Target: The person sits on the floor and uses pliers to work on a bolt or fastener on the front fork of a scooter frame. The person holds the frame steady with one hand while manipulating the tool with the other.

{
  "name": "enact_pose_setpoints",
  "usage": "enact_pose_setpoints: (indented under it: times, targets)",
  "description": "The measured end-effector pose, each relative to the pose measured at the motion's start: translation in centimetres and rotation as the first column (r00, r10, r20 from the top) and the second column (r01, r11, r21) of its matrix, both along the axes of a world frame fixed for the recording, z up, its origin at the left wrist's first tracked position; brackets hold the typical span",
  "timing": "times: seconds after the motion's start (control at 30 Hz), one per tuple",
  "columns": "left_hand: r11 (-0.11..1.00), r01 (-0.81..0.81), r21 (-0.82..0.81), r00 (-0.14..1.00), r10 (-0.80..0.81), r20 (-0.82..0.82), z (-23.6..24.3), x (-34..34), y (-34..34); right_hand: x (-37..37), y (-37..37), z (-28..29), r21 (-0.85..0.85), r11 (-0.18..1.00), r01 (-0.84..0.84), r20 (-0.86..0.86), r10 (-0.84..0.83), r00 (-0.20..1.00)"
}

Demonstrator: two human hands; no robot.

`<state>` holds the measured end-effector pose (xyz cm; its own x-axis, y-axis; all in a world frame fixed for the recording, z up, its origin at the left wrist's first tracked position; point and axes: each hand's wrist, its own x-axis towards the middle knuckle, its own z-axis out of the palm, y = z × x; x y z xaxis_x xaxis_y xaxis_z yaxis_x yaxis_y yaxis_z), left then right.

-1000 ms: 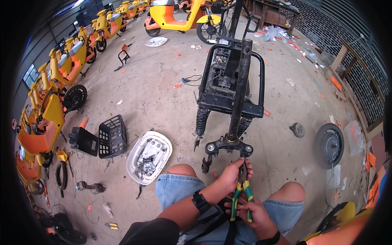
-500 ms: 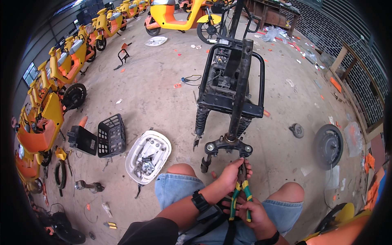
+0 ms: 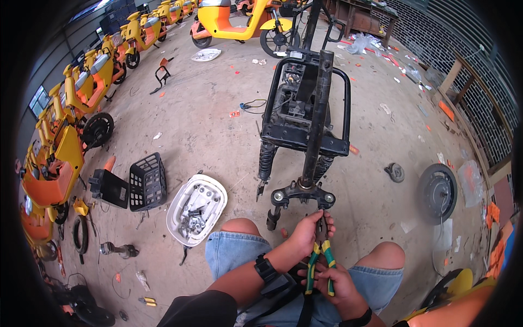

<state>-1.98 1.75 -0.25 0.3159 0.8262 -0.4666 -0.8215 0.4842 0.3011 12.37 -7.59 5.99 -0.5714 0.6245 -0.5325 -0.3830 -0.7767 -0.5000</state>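
Note:
Between my knees, my right hand (image 3: 343, 289) grips a pair of pliers (image 3: 328, 256) with green and yellow handles, which stand apart. The dark jaws point up toward the right end of a black fork clamp (image 3: 303, 195). My left hand (image 3: 306, 233) is closed beside the jaws, just under that end of the clamp. What its fingers pinch is hidden by the hand and the pliers. The clamp sits at the near end of a black steering tube (image 3: 317, 131) on a bare scooter frame (image 3: 347, 109).
To my left lie a white tray of metal parts (image 3: 173, 218), a black basket (image 3: 147, 182), a black box (image 3: 108, 188) and a power tool (image 3: 119, 249). A wheel (image 3: 438, 194) lies on the right. Yellow scooters (image 3: 87, 82) line the left side.
The view has shifted very slightly. Both hands and the pliers keep nearly the same place at the clamp's right end.

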Motion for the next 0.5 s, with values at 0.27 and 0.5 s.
enact_pose_setpoints:
  times: [0.27,0.5]
  targets:
    - [1.0,0.011,0.015,1.0,-0.011,0.004,-0.2,0.0,-0.1,0.0,-0.1,-0.4,-0.049,0.999,0.019,-0.004,-0.02,1.0]
    - [1.0,0.013,0.015,0.999,-0.014,0.039,-0.5,0.1,0.1,0.3,0.0,-1.2,-0.082,0.996,0.022,-0.067,-0.028,0.997]
